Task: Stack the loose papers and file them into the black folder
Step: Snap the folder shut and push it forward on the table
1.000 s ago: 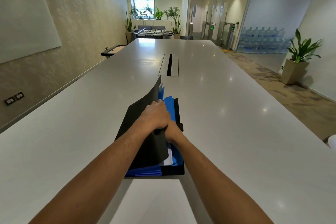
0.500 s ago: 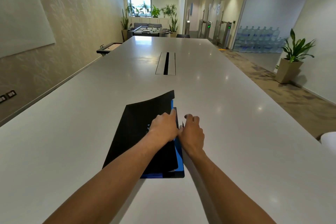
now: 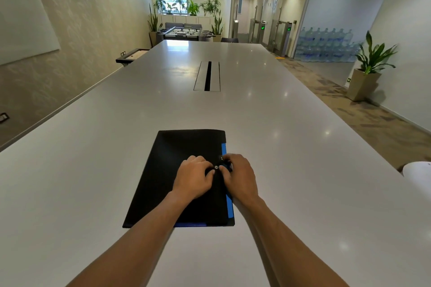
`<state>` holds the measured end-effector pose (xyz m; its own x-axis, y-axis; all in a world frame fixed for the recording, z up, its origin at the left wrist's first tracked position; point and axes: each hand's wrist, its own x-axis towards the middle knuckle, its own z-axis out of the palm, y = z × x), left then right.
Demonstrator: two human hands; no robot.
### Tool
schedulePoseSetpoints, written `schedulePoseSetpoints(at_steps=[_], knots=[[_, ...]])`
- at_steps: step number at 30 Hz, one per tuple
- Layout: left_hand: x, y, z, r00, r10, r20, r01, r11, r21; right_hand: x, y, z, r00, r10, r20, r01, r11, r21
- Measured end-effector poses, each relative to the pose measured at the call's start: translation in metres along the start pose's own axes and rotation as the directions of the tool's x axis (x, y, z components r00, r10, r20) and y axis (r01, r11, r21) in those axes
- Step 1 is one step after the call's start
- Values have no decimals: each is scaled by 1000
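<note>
The black folder (image 3: 177, 158) lies flat and closed on the white table (image 3: 291, 147), near its front edge. Blue inner sheets (image 3: 229, 205) stick out along the folder's right edge and bottom right corner. My left hand (image 3: 193, 177) rests palm down on the cover, fingers curled toward the right edge. My right hand (image 3: 240, 177) sits at that right edge, its fingers pinching a small black clasp tab with a metal snap (image 3: 216, 167) between the two hands. The papers themselves are hidden under the cover.
A cable slot (image 3: 207, 75) is set into the table's middle, farther back. A white rounded object (image 3: 417, 171) sits at the table's right edge. A potted plant (image 3: 368, 70) stands on the floor to the right. The wall runs along the left.
The raised cover has come down flat over the blue sheets. My right hand came out from under it to the right edge, and both hands now meet at the clasp.
</note>
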<state>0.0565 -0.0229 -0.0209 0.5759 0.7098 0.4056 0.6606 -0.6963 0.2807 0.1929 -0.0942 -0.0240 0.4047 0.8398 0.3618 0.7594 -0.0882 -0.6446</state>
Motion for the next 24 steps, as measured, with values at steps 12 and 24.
schedulePoseSetpoints(at_steps=[12,24], knots=[[-8,5,3,996,68,-49,-70,996,-50,-9,-6,-1,973,-208,100,229,925,-304],[-4,3,1,995,103,2,-103,994,-23,-8,-5,2,965,-181,192,245,884,-399]])
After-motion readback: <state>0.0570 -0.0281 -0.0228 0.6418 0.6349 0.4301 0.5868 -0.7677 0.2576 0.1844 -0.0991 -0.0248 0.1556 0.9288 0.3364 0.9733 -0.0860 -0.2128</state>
